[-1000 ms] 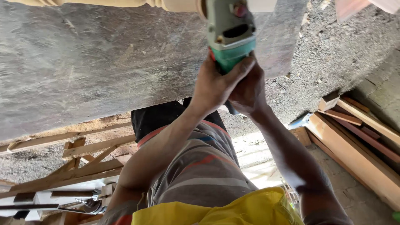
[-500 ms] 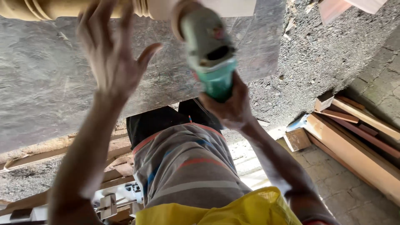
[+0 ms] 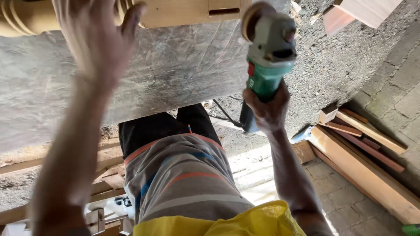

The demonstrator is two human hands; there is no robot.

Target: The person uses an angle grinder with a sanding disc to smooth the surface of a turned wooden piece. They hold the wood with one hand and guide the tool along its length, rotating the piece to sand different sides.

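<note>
Now sanding step | my right hand (image 3: 267, 109) clamped on grinder (image 3: 267, 52) at 1 o'clock | left hand (image 3: 98, 41) spread open on post (image 3: 175, 12) at 11 | next, probably steady post, bring disc down.

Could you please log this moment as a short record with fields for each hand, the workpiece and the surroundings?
left hand: left hand open, blurred, at the turned wooden post; contact unclear
right hand: right hand grips the green angle grinder
grinder: its disc sits by the post's square end
surface: post lies on a grey worktable
surroundings: wooden planks stacked on the paved floor at right
</note>
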